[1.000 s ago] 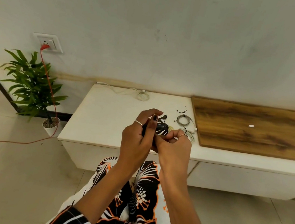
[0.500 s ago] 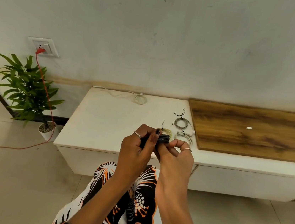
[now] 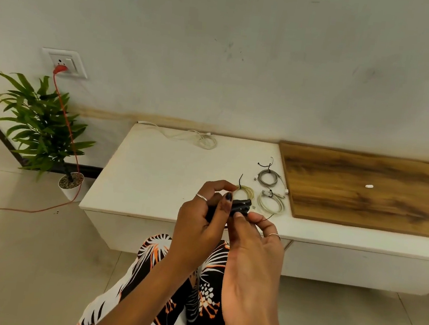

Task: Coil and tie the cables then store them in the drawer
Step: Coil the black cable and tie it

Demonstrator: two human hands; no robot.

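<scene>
My left hand point(image 3: 202, 216) gripped the black coiled cable point(image 3: 240, 206) above the counter's point(image 3: 157, 179) front edge while my right hand point(image 3: 255, 237) pinched its tie, which I judged needed twisting tight next.

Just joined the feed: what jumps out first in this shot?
Both hands, left hand and right hand, hold a black cable bundle at centre, above the white cabinet. Three tied coils lie just behind. At far left, an orange cord hangs from the wall socket.
</scene>
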